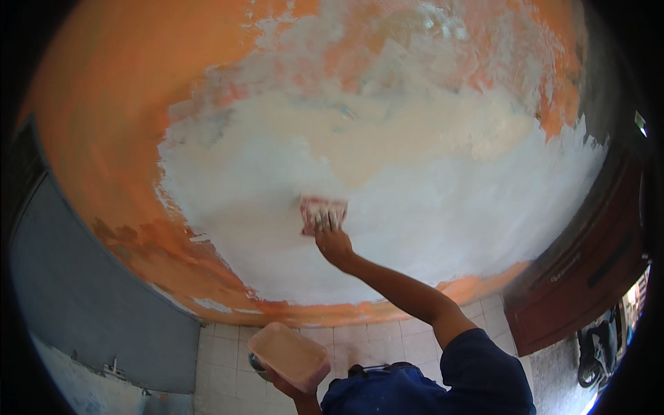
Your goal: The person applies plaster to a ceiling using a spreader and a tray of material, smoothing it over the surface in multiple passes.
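Note:
In front of me is an orange wall with a broad patch of white and cream filler spread over it. My right hand presses a flat, rectangular red spreader, smeared with white, against the lower middle of that patch. Its fingers lie over the spreader's face, and the arm stretches up from the lower right. Lower down, away from the wall, my left hand grips a translucent, pinkish rectangular plastic tub from beneath. The tub is tilted; what it contains cannot be made out clearly.
Pale tiles cover the floor. Partly hidden behind the tub is a dark round bucket. A grey panel and a tap are at left. To the right stand a dark red door and a motorcycle.

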{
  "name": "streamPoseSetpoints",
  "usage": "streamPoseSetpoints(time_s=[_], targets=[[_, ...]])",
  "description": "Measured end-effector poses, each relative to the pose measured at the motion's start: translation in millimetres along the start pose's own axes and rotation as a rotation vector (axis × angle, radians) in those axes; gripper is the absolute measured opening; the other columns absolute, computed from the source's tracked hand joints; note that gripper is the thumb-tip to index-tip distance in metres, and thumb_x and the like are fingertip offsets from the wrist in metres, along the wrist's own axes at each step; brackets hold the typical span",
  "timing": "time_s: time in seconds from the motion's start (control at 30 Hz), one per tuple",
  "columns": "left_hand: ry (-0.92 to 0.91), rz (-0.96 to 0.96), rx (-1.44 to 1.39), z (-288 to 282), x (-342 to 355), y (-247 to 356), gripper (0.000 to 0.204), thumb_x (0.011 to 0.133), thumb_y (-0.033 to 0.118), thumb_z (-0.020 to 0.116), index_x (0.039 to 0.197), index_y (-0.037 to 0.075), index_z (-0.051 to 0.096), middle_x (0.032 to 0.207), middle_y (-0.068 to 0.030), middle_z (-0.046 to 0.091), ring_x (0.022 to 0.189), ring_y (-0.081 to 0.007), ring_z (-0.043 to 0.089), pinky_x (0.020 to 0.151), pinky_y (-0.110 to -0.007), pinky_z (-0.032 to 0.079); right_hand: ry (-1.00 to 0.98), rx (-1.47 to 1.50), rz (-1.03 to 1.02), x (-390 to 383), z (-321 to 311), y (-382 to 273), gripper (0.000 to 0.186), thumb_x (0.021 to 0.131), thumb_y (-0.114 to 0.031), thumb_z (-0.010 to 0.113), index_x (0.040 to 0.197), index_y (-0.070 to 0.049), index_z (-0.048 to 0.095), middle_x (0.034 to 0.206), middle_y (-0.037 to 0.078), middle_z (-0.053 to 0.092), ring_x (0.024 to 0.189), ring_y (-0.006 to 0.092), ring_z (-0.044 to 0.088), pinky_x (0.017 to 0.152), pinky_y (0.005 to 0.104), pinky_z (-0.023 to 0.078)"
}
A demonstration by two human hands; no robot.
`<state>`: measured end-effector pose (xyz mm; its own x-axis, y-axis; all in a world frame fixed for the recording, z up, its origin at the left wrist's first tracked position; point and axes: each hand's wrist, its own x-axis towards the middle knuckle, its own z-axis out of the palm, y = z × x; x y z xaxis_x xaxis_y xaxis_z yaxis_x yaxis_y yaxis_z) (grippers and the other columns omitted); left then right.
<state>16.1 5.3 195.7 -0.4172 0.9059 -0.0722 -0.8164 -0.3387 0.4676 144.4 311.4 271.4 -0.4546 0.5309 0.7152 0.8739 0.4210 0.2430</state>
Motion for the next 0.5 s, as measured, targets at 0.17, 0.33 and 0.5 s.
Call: streamPoseSetpoints(time_s=[0.17, 0.33, 0.5], targets=[[0.019, -0.007, -0.141, 4, -10, 16, 0.063, 0.088, 0.058, 0.036, 0.131, 0.012, 0.035, 0.125, -0.0108, 0.045, 0.113, -0.0296, 0.047, 0.089, -0.049, 0.043, 0.212, 0.21, 0.179, 18, -70, 25, 0.033, 0.074, -0.003, 0.051, 0.107, -0.002, 0.057, 0.091, 0.019, 0.062, 0.074, 0.0281, 0.062, 0.052, 0.0382, 0.051], [0.071, 0.015, -0.108, -14, -9, 17, 0.064, 0.09, 0.059, 0.029, 0.132, 0.012, 0.035, 0.123, -0.011, 0.048, 0.108, -0.032, 0.05, 0.089, -0.051, 0.043, 0.738, -0.089, 0.271, 108, -153, 135, 0.041, 0.07, 0.001, 0.054, 0.111, -0.005, 0.055, 0.078, 0.018, 0.06, 0.061, 0.0337, 0.058, 0.048, 0.0414, 0.048], [0.075, 0.023, -0.114, 12, -11, 15, 0.064, 0.09, 0.059, 0.027, 0.131, 0.011, 0.035, 0.12, -0.0111, 0.049, 0.105, -0.0312, 0.052, 0.085, -0.05, 0.046, 0.433, -0.135, 0.297, 61, -77, 139, 0.039, 0.077, -0.002, 0.049, 0.116, -0.003, 0.052, 0.107, 0.024, 0.058, 0.089, 0.0343, 0.061, 0.066, 0.0404, 0.053]])
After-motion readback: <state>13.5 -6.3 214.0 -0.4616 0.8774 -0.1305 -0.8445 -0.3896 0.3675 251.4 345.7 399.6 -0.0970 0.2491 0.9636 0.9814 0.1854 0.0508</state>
